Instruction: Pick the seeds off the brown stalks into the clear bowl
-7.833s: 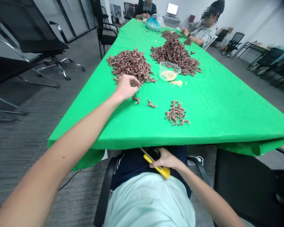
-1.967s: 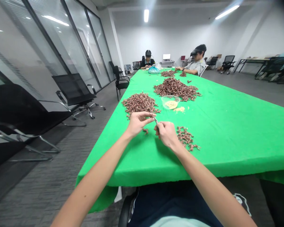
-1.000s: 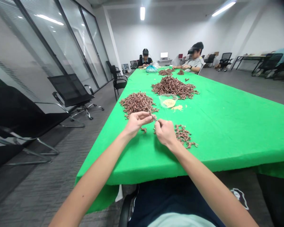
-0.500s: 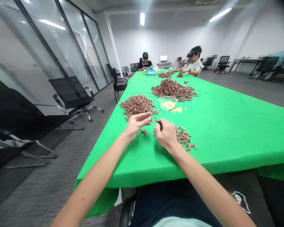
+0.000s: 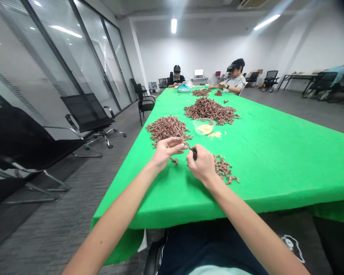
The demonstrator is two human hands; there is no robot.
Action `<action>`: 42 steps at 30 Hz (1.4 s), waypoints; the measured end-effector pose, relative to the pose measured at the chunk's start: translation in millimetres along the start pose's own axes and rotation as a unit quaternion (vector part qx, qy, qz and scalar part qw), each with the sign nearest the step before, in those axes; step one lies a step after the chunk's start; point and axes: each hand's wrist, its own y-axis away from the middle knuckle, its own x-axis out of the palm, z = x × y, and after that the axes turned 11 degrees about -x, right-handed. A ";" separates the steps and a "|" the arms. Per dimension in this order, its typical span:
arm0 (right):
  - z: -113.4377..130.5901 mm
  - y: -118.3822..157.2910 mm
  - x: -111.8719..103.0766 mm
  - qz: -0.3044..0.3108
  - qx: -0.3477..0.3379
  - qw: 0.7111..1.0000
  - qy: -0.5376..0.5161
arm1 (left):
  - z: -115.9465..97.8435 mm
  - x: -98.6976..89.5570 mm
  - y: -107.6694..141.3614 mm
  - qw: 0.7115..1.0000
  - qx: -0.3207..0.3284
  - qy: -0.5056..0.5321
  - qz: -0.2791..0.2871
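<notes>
My left hand (image 5: 166, 152) is closed in a pinch on a small reddish-brown piece, mostly hidden by the fingertips. My right hand (image 5: 201, 162) is wrapped round a pliers-like tool (image 5: 194, 152) with dark handles and a slim metal tip. The tip meets the left fingertips. Behind my left hand lies a heap of small knobbly reddish-brown pieces (image 5: 167, 128). A smaller scatter of such pieces (image 5: 223, 168) lies beside my right wrist, and one loose piece (image 5: 174, 161) rests below my left fingers.
A clear bowl of pale yellow bits (image 5: 204, 129) stands beyond my hands, with spilled crumbs (image 5: 216, 134) beside it. Farther back are a larger brown heap (image 5: 210, 110) and a blue bag (image 5: 184, 88) on the green cloth (image 5: 275, 152). Two people sit at the far end.
My hands stay almost in place, with the tool tip still at the left fingertips. The view shifts slightly. The person at the far right has raised their hands.
</notes>
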 end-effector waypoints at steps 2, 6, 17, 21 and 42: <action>-0.2 0.2 0.6 -0.003 0.001 1.000 0.003 | 0.6 -0.6 -0.4 1.000 -0.012 0.001 -0.004; -0.7 0.5 1.8 -0.007 -0.004 1.000 0.017 | 1.5 -1.3 -0.9 1.000 -0.017 0.010 -0.009; -0.4 -0.6 4.1 -0.016 -0.032 0.995 0.099 | 3.5 -0.8 -0.3 1.000 -0.030 -0.004 -0.004; -0.3 0.2 4.5 -0.014 -0.038 0.992 0.122 | 3.3 -0.6 0.4 1.000 -0.024 -0.005 -0.004; -2.5 -0.5 4.2 -0.021 -0.009 0.992 0.123 | 0.9 -8.2 -3.5 0.997 -0.049 -0.046 -0.034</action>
